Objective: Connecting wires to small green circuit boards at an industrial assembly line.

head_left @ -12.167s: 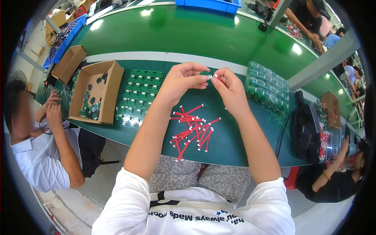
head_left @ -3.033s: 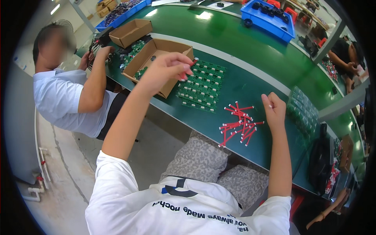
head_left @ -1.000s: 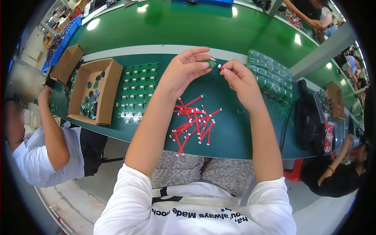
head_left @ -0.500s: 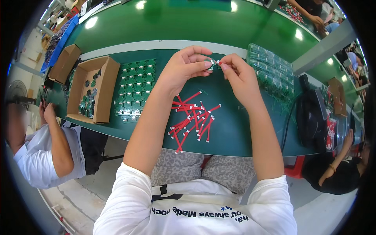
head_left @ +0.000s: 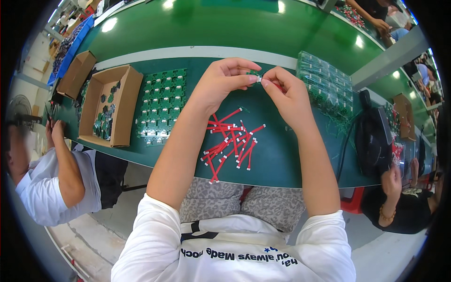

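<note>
Over the far part of the green bench my two hands meet, both closed. My left hand (head_left: pixel 230 77) pinches a small green circuit board (head_left: pixel 254 74) between thumb and fingers. In my right hand (head_left: pixel 283 84) is a red cable, mostly covered by the fingers, with its white connector (head_left: pixel 259 79) against the board's edge. Whether the connector sits inside the board's socket is too small to tell. Between my forearms lies a loose pile of red cables (head_left: pixel 235 141) with white ends. Left of my left arm, panels of green circuit boards (head_left: pixel 162 105) lie flat in rows.
An open cardboard box (head_left: pixel 134 108) holding small boards stands on the left. Stacked boards in clear wrap (head_left: pixel 324 77) lie at the right, near a black bag (head_left: pixel 373 141). A raised pale rail (head_left: pixel 188 52) borders the bench's far side. Co-workers sit on both sides.
My right hand has shifted slightly left, bringing the cable's connector up to the board. My left hand still pinches the board. The co-worker at right has raised a hand.
</note>
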`<state>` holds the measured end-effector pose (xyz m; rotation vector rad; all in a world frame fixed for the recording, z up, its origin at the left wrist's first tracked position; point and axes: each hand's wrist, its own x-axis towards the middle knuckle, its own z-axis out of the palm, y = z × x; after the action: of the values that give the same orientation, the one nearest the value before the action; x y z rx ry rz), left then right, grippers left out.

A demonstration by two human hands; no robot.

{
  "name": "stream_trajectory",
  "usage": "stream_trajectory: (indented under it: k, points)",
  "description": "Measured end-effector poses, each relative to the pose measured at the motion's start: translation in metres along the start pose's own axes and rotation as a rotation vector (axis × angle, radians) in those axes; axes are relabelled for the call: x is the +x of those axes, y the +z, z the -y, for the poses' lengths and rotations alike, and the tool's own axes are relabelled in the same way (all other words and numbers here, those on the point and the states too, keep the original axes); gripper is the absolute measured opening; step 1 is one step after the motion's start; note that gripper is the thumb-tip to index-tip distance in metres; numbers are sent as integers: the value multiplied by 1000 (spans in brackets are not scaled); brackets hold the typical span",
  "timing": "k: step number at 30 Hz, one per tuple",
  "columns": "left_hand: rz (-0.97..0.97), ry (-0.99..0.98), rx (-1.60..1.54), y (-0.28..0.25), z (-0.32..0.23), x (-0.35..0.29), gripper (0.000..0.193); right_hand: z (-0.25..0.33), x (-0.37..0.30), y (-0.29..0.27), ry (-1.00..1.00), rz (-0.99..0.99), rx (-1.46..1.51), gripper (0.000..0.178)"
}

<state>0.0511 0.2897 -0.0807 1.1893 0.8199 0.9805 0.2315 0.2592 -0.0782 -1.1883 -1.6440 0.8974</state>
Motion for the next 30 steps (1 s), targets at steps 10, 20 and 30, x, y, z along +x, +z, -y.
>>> stream_trajectory:
  k: [10, 20, 30]
  points:
    - [6, -18, 37, 2, -2, 0, 22, -3, 0, 2, 14, -11, -7, 9]
    - [38, -25, 46, 0, 1, 1, 21, -5, -1, 3, 111, 89, 111, 7]
    - [75, -27, 65, 0, 6, 4, 20, -11, -1, 2, 109, 74, 84, 7]
